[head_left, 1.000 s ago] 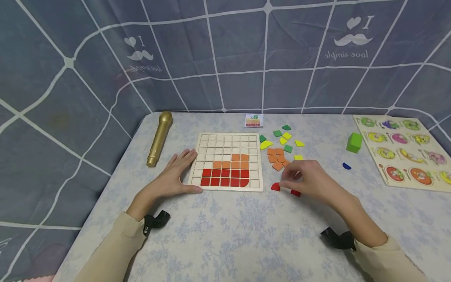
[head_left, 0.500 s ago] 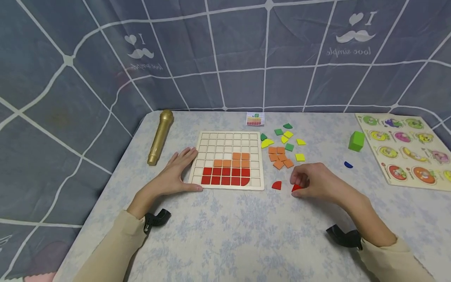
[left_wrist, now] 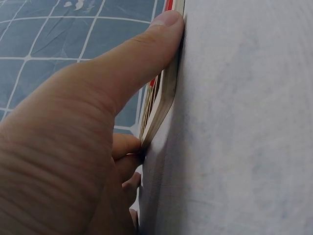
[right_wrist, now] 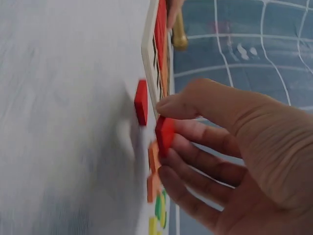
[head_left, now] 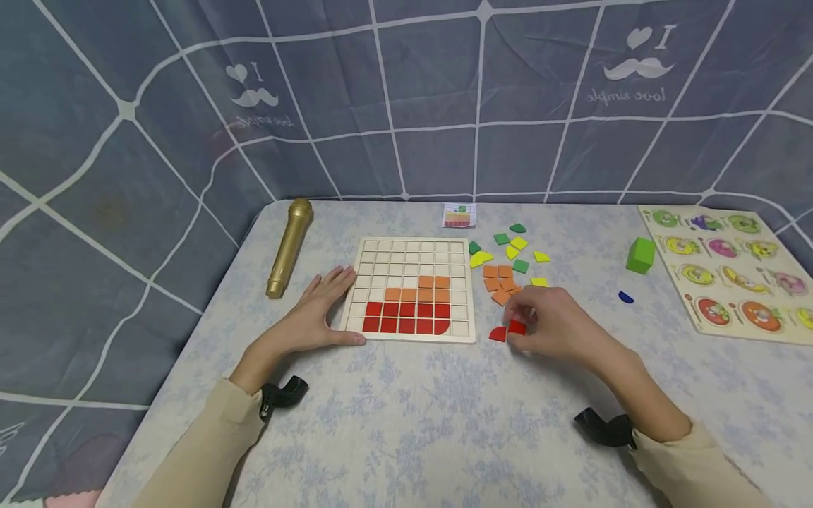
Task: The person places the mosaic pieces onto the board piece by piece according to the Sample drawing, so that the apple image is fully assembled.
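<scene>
- Your right hand (head_left: 552, 324) sits just right of the wooden grid board (head_left: 413, 243), near its lower right corner, and pinches a small red tile (head_left: 516, 327) between thumb and fingertips.
- The right wrist view shows that red tile (right_wrist: 165, 134) lifted a little off the table, thumb above it and curled fingers (right_wrist: 195, 147) beneath.
- A second red piece, a quarter-round tile (head_left: 497, 334), lies flat on the table between the held tile and the board's right edge.
- Your left hand (head_left: 317, 314) rests flat against the board's lower left corner, fingers straight and relaxed along its left edge, gripping nothing.
- The left wrist view shows your thumb (left_wrist: 146, 54) pressed along the board's thin near edge (left_wrist: 164, 98).
- On the board, two rows of red tiles fill the lower middle, with orange tiles stacked above them, more on the right side.
- Loose orange tiles (head_left: 498, 279) lie just right of the board, touching one another.
- Green and yellow pieces (head_left: 516, 247) are scattered beyond the orange ones, near the board's upper right corner.
- A small pattern card (head_left: 458, 216) lies just behind the board's far edge.
- A gold microphone (head_left: 288, 247) lies well left of the board.
- A green block (head_left: 639, 255), a small blue piece (head_left: 625, 298) and a fruit puzzle board (head_left: 724, 275) sit well right of the board.
</scene>
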The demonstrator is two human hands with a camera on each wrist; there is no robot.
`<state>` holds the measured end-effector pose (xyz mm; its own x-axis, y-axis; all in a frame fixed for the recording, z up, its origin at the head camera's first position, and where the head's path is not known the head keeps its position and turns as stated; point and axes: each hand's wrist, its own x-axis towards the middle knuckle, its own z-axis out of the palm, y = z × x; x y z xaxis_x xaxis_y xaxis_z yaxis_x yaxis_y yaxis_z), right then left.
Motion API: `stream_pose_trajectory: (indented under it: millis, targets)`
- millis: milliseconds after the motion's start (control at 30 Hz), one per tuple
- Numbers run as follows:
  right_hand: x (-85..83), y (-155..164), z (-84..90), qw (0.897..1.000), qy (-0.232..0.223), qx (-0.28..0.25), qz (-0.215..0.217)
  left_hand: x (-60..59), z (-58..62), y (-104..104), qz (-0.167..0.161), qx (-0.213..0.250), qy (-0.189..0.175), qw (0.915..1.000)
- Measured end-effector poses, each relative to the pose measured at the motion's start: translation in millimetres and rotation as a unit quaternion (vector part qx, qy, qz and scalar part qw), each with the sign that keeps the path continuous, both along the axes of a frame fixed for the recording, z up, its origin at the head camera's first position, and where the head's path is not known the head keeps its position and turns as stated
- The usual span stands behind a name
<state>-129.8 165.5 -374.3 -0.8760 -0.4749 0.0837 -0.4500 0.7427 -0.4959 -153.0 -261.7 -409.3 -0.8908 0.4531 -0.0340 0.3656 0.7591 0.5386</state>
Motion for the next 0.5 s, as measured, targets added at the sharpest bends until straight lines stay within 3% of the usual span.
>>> stream_pose_trajectory:
  millis: [233, 500]
  targets:
    - [-6.7, -34.4, -6.9, 0.998, 0.031, -0.051, 0.025, 0.8, -1.5, -1.1, 0.001, 0.000, -0.001, 1.0000]
    - [-19.1, -80.0, -0.5, 0.996, 0.024, -0.064, 0.049, -1.3, -1.4, -1.2, -0.005, 0.003, 0.003, 1.0000]
